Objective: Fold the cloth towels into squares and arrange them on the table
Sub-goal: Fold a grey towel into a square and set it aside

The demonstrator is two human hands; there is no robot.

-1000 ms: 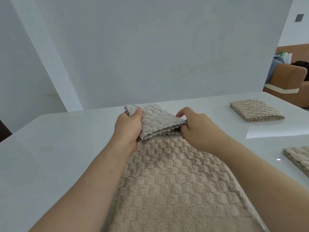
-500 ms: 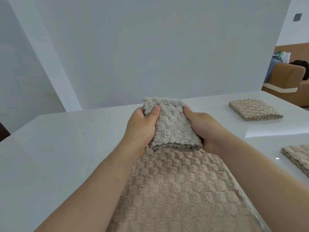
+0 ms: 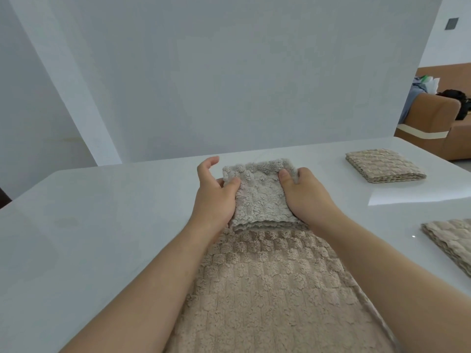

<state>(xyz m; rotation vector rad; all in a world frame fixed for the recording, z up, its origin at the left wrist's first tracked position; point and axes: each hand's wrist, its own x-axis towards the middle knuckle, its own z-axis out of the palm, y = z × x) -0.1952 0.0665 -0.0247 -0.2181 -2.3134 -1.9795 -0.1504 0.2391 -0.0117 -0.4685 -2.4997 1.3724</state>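
A long beige waffle-textured towel [image 3: 275, 289] lies on the white table [image 3: 107, 225], running from the near edge toward the middle. Its far end is folded back toward me, pale grey underside up, as a flap [image 3: 260, 197]. My left hand [image 3: 214, 194] pinches the flap's left edge with the thumb on top, the index finger lifted free. My right hand [image 3: 305, 197] grips the flap's right edge, thumb on top. Both hands hold the flap raised a little above the towel.
A folded beige towel square [image 3: 382, 165] lies at the far right of the table. Another folded towel [image 3: 451, 243] lies at the right edge, partly cut off. A grey wall stands behind the table; a brown sofa [image 3: 438, 123] sits beyond the right corner.
Both hands carried the folded flap back toward me and slightly lower. The flap looks wider and flatter, and my left index finger has lifted off it.
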